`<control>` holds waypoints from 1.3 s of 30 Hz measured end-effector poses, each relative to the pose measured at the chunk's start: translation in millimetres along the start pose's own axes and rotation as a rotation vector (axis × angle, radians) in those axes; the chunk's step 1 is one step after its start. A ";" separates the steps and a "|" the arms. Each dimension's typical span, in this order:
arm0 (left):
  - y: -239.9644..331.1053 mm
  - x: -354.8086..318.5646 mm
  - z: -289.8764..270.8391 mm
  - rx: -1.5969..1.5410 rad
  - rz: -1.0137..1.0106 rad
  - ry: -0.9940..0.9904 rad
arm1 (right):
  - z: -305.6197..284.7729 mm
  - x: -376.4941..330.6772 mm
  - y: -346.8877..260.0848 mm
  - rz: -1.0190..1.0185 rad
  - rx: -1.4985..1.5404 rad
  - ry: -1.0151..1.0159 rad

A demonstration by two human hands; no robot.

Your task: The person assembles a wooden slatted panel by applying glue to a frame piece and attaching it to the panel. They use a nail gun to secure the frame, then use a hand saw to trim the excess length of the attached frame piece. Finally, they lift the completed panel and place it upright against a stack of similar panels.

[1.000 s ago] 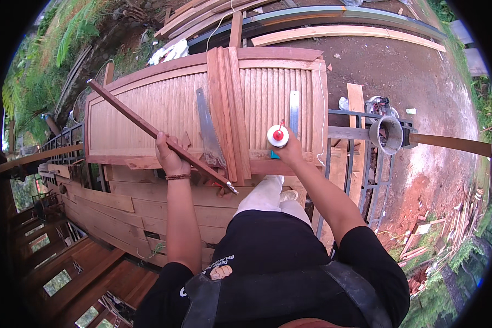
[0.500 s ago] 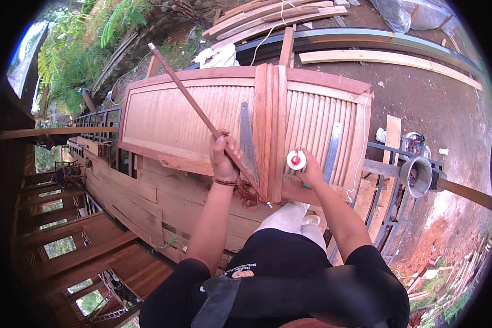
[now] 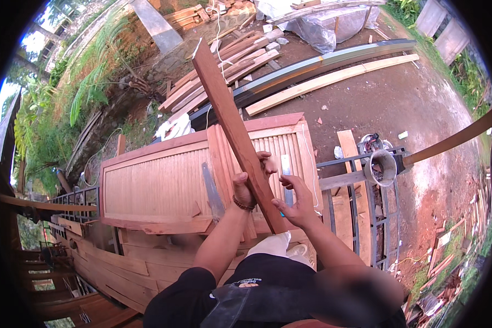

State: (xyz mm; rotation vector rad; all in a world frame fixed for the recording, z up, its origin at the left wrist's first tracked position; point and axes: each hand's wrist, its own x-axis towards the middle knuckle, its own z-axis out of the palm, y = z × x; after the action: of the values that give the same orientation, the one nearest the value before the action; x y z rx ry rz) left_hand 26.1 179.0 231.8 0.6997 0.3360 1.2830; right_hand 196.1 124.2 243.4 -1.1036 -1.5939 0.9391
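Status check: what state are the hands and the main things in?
Left hand: closed around plank
Right hand: open, holding nothing
Plank: held aslant
Slatted panel: lying flat, boards across it
Saw: lying on the panel, partly hidden
Metal ruler: lying on the panel
Bucket: open-topped, something inside

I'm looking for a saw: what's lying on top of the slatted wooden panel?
On the slatted wooden panel lie a saw, wooden strips, a flat metal strip and a wood scrap. Whatever the held board, left hand and right hand cover there is hidden.
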 end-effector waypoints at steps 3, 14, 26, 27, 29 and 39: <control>-30.7 16.8 37.4 -0.110 -0.238 -0.031 | -22.4 -12.3 -2.8 -0.038 -0.107 0.106; -167.4 -8.1 44.2 -0.062 -0.539 0.017 | -69.7 -92.2 74.2 0.344 -0.241 0.410; -181.0 -257.1 -116.8 1.470 -1.009 -0.308 | -30.7 -102.3 248.1 0.523 -0.678 0.376; -183.3 -258.1 -117.2 1.511 -0.989 -0.360 | -28.3 -98.9 255.1 0.509 -0.701 0.373; -192.2 -256.9 -120.4 1.477 -1.105 -0.382 | -23.0 -95.2 267.6 0.513 -0.717 0.367; -184.5 -240.7 -122.0 1.480 -1.149 -0.391 | -12.4 -78.9 284.9 0.538 -0.724 0.356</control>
State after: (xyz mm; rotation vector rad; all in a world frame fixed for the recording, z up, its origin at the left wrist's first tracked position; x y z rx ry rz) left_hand 27.3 -36.5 -14.0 1.5937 1.1695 -0.4124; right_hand 283.2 135.0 -39.2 -2.1458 -1.3774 0.4260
